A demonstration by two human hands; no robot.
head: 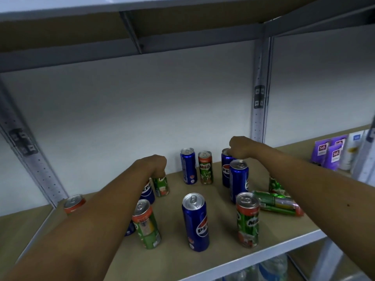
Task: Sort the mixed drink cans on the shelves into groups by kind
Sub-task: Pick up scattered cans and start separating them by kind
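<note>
Cans of two kinds, blue Pepsi and green Milo, stand mixed on the brown shelf (176, 258), so sorting has hardly begun. At centre left of the frame the left hand (151, 166) curls down over the top of a green Milo can (161, 186), gripping it from above. Right of centre, the right hand (239, 148) curls over the top of a rear Pepsi can (225, 169) the same way; its fingertips are hidden, so how firm that grip is cannot be told.

To do this step well, I would lift each can straight up before carrying it sideways. The held Milo stands just beside a half-hidden Pepsi can (147, 192), and the held Pepsi touches or nearly touches another Pepsi can (239, 179) in front of it. Dragging either would likely topple a neighbour. A fallen Milo can (278, 202) at the right already lies on its side. It seems sensible to pick one side of the shelf for each kind and set the cans down upright.
</note>
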